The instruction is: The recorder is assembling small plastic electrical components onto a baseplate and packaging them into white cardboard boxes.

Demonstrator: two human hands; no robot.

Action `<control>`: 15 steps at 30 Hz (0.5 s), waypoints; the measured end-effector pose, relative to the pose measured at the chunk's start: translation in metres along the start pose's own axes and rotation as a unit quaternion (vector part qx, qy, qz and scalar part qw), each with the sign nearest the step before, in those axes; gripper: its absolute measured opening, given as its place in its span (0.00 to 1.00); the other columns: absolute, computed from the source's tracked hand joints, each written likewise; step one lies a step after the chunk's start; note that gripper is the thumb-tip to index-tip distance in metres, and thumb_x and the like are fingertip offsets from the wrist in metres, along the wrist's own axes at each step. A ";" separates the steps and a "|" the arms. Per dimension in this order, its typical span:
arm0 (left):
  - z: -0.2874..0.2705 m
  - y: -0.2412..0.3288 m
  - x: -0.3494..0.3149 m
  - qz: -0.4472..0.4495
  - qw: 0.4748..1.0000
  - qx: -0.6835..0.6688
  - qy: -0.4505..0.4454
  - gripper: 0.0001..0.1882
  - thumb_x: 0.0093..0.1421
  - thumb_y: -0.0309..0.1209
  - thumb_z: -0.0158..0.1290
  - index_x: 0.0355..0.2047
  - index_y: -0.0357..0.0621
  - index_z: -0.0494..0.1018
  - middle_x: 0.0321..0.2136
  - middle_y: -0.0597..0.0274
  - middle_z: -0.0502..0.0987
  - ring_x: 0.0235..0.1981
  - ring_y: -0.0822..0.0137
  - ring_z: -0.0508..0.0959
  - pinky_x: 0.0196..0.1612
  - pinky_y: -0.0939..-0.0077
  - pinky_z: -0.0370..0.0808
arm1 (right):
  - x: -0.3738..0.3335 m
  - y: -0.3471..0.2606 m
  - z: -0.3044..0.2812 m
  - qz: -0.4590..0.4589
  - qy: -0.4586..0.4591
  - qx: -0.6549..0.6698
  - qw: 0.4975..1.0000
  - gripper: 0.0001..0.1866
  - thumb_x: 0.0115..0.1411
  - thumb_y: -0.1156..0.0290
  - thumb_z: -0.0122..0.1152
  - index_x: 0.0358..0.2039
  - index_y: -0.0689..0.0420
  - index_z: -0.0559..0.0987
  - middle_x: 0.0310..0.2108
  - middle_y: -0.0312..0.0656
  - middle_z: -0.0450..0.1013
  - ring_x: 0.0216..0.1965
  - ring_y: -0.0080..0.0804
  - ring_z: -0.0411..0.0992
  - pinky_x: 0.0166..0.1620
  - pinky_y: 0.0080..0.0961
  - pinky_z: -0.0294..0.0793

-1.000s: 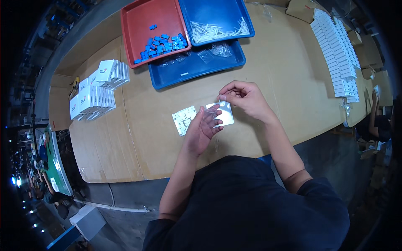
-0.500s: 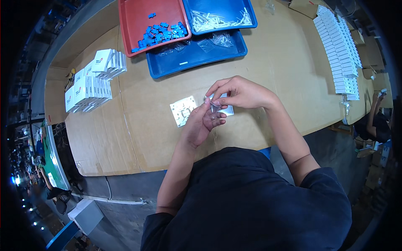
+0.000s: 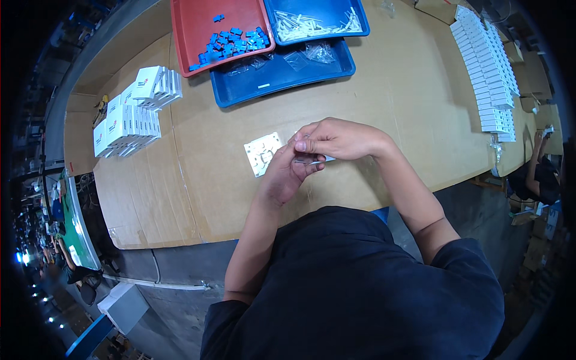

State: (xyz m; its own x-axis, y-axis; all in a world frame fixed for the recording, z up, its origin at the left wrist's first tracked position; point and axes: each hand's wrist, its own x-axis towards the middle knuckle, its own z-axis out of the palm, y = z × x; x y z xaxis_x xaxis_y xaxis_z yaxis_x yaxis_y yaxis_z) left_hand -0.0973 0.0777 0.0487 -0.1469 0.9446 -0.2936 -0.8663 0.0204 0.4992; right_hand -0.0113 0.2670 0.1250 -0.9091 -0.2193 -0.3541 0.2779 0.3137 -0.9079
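Observation:
In front of my body both hands meet over the table. My left hand (image 3: pixel 284 177) is turned palm up, its thumb and fingertips closed on a small clear plastic bag (image 3: pixel 306 159), mostly hidden now. My right hand (image 3: pixel 345 138) comes over from the right, its thumb and fingers pinched together at the top of the bag and covering my left fingertips. Just left of the hands lies a white moulded insert (image 3: pixel 260 157) with cut-out shapes. Beneath the hands, a white flat piece (image 3: pixel 327 159) shows only at its edge.
At the back stand a red tray (image 3: pixel 198 33) of blue clip-like parts, a blue tray (image 3: pixel 321 39) of white sticks, and a lower blue tray (image 3: pixel 282 88) with clear bags. White boxes (image 3: pixel 129 123) are stacked at left, more white boxes (image 3: pixel 486 78) at right. Co-workers appear at both sides.
My right hand has come down and to the left over my left fingertips, hiding most of the clear bag that showed between the hands. My left hand has barely moved.

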 end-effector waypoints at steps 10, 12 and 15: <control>-0.004 -0.005 0.000 -0.022 0.997 0.051 0.046 0.24 0.81 0.43 0.34 0.60 0.36 0.68 0.52 0.54 0.79 0.48 0.63 0.82 0.51 0.63 0.81 | -0.001 -0.002 0.000 -0.012 -0.022 -0.027 0.999 0.28 0.77 0.51 0.48 0.42 0.68 0.82 0.41 0.46 0.79 0.41 0.31 0.76 0.47 0.32 0.76; -0.014 -0.011 -0.001 -0.011 0.999 0.040 0.029 0.24 0.81 0.43 0.33 0.60 0.36 0.68 0.51 0.54 0.79 0.46 0.63 0.82 0.51 0.64 0.81 | 0.001 0.008 -0.003 -0.034 -0.042 -0.065 0.996 0.25 0.77 0.54 0.51 0.41 0.67 0.83 0.41 0.47 0.79 0.40 0.32 0.76 0.47 0.32 0.75; -0.006 -0.009 -0.003 -0.008 0.997 0.038 0.062 0.28 0.80 0.46 0.32 0.62 0.36 0.68 0.49 0.53 0.80 0.40 0.62 0.82 0.48 0.64 0.81 | -0.001 0.020 -0.014 -0.090 0.064 0.042 0.993 0.22 0.76 0.56 0.53 0.43 0.65 0.83 0.40 0.46 0.81 0.40 0.32 0.77 0.48 0.31 0.76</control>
State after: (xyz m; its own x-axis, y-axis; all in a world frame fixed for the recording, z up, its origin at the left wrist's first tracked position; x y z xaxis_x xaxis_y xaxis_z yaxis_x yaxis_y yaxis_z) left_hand -0.0920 0.0725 0.0407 -0.1963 0.8960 -0.3984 -0.8311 0.0636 0.5525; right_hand -0.0089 0.2861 0.1104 -0.9768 -0.1448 -0.1579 0.1273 0.2003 -0.9714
